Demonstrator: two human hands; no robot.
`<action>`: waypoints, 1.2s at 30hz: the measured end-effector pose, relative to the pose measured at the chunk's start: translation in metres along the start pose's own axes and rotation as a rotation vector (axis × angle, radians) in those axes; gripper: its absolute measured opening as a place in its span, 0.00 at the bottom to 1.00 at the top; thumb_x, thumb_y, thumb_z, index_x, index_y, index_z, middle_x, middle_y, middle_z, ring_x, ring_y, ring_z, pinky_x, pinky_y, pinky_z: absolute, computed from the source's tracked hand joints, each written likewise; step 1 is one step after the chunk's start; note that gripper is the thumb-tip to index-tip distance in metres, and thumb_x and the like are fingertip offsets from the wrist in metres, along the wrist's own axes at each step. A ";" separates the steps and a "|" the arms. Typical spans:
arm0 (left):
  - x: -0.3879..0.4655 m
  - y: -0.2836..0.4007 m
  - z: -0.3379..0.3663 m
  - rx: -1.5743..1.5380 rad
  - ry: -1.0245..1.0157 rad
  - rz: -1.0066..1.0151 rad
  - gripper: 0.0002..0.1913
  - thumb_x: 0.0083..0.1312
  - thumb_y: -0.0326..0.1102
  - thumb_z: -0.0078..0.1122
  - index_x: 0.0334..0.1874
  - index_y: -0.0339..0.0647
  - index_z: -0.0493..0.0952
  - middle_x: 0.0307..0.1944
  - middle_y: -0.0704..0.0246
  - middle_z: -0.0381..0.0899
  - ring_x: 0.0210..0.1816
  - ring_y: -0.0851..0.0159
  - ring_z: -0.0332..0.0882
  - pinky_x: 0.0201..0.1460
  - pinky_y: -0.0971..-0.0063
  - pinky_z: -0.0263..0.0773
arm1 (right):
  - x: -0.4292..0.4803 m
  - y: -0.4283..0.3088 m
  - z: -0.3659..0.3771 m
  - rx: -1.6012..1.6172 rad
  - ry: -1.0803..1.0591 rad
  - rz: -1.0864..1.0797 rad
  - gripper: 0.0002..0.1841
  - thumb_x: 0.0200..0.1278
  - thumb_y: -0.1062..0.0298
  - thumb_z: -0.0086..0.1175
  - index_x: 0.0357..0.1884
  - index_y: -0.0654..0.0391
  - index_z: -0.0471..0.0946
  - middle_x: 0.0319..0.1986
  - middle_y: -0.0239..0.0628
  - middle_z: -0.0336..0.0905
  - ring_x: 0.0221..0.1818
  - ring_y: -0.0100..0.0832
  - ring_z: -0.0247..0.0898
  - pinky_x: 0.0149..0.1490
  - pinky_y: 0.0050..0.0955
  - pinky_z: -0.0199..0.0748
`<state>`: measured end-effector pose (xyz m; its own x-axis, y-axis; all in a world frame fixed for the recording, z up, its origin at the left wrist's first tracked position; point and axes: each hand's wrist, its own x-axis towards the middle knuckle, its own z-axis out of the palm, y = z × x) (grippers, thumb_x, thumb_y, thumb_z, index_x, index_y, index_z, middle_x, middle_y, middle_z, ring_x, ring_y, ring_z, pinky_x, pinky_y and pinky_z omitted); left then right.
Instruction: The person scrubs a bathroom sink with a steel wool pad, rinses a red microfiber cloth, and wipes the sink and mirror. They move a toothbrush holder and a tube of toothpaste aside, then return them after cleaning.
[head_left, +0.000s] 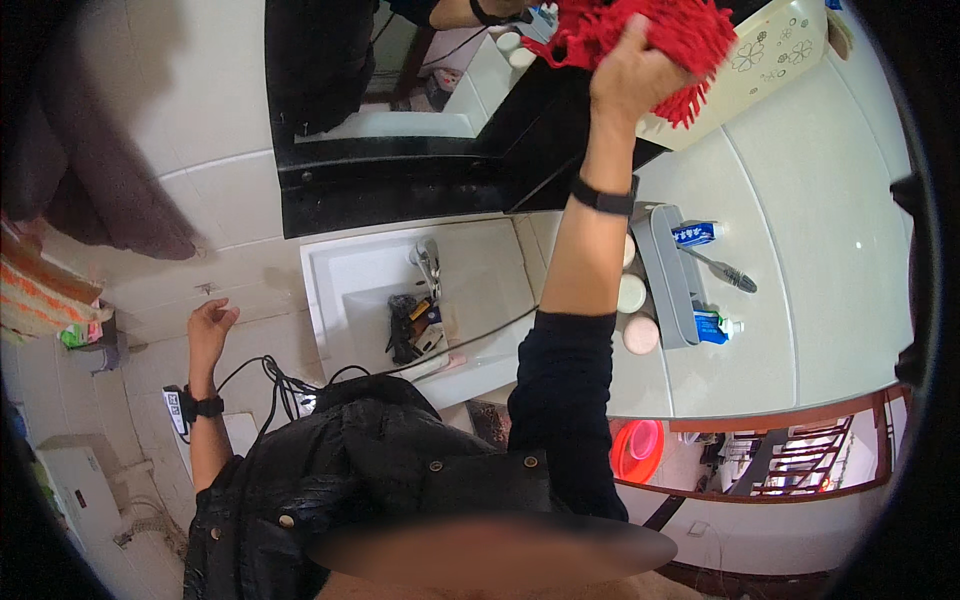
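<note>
My right hand (637, 79) is closed around a red chenille cleaning cloth (675, 34). The cloth lies over the upper edge of a black-framed mirror (525, 161) and overlaps a cream panel (776, 56) printed with flowers. Whether it presses on the glass is hard to tell. Down at the left, my left hand (211, 322) hangs beside the tiled wall, empty, its fingers loosely bent and apart. Below the mirror is a white washbasin (487, 262) with a chrome faucet (427, 266). Several small dark items (409, 330) sit in its bowl.
Right of the basin, a grey wall organizer (671, 277) holds tubes and a brush (724, 271), near round pale containers (631, 292). A black cable (457, 346) crosses the basin's front. Dark cloth (112, 150) and a striped towel (45, 285) hang at left. Red basins (637, 450) stand beyond the doorway.
</note>
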<state>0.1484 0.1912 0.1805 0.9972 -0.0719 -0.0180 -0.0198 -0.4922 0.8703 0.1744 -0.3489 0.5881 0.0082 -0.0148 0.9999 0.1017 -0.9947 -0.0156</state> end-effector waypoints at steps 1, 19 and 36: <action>0.001 -0.003 -0.002 0.010 -0.024 -0.019 0.18 0.63 0.35 0.72 0.50 0.29 0.84 0.32 0.60 0.88 0.33 0.69 0.82 0.40 0.75 0.76 | 0.004 0.005 0.012 -0.147 -0.028 -0.097 0.34 0.65 0.71 0.58 0.74 0.62 0.64 0.76 0.56 0.54 0.78 0.56 0.48 0.79 0.50 0.44; 0.003 0.038 0.004 -0.040 -0.082 -0.058 0.14 0.66 0.31 0.69 0.51 0.35 0.84 0.30 0.71 0.83 0.32 0.76 0.76 0.37 0.80 0.70 | -0.253 0.001 0.013 -0.027 -0.528 0.268 0.35 0.60 0.66 0.60 0.69 0.64 0.64 0.72 0.63 0.56 0.75 0.65 0.49 0.81 0.57 0.41; -0.005 0.069 0.021 -0.054 -0.195 0.011 0.11 0.69 0.29 0.64 0.51 0.31 0.82 0.32 0.70 0.83 0.34 0.74 0.78 0.40 0.80 0.72 | -0.302 0.002 -0.097 0.611 -0.519 1.107 0.17 0.44 0.76 0.53 0.39 0.62 0.82 0.35 0.33 0.85 0.39 0.31 0.81 0.50 0.32 0.78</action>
<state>0.1406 0.1392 0.2300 0.9641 -0.2465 -0.0985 -0.0219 -0.4435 0.8960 0.0753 -0.3563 0.2865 0.7273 -0.5923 0.3468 0.2158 -0.2823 -0.9347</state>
